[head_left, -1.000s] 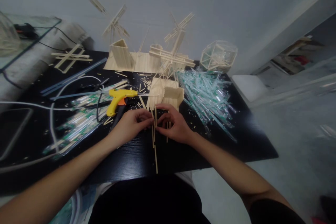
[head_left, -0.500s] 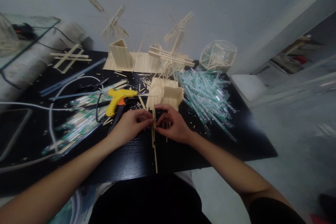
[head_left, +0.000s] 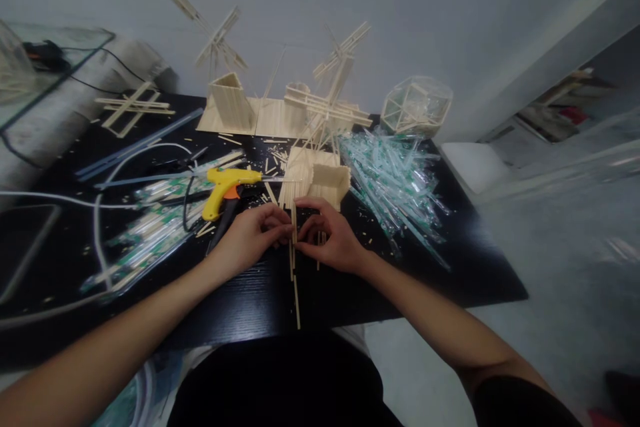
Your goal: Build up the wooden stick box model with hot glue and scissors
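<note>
My left hand [head_left: 250,237] and my right hand [head_left: 333,235] meet over the black table [head_left: 250,307], fingers pinched together on thin wooden sticks [head_left: 295,260] that run toward me. The sticks lie side by side, and one long stick reaches close to the table's front edge. Just behind my hands sits a small box of wooden sticks [head_left: 327,183] beside a flat panel of sticks [head_left: 297,177]. A yellow glue gun [head_left: 225,188] lies to the left of my left hand.
Stick-built windmill models [head_left: 320,103] stand at the back by the wall. A heap of clear wrappers [head_left: 395,183] lies at the right, wrapped stick packets [head_left: 150,233] and white cables [head_left: 100,213] at the left. A clear faceted container [head_left: 417,105] stands back right.
</note>
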The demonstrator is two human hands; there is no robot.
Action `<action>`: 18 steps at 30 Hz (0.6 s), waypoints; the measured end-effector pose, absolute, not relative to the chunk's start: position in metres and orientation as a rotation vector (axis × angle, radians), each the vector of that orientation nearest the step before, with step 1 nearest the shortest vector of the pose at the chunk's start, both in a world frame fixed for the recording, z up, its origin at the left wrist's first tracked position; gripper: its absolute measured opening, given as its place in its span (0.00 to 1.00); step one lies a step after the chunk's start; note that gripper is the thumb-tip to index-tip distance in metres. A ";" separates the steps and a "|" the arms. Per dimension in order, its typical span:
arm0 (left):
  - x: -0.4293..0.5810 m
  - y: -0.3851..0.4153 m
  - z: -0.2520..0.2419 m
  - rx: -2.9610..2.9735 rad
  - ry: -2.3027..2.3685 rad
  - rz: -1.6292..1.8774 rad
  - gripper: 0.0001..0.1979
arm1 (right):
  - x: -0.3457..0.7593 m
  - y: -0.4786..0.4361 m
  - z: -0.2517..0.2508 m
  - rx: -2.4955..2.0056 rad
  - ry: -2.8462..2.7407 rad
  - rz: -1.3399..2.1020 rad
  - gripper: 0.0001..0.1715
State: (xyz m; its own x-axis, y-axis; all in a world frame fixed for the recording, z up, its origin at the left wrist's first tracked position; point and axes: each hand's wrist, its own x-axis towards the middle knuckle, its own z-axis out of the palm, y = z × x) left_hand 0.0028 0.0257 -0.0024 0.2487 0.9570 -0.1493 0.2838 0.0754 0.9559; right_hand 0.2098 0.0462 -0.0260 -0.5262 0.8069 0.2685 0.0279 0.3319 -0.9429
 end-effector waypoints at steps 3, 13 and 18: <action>0.004 0.025 -0.002 1.415 1.235 0.794 0.13 | 0.210 0.046 -0.026 -0.737 -1.819 1.266 0.37; -0.007 0.030 0.009 1.496 1.370 0.893 0.16 | 0.211 0.046 -0.025 -0.712 -1.826 1.253 0.38; -0.016 0.034 0.017 1.568 1.405 0.976 0.14 | 0.212 0.046 -0.024 -0.716 -1.847 1.226 0.38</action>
State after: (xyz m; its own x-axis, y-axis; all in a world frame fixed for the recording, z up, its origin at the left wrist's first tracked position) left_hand -0.0162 0.0340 0.0169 0.0865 0.9956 0.0348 0.3804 -0.0652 0.9225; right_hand 0.2121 0.0462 -0.0243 -0.5289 0.7931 0.3021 0.0297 0.3730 -0.9273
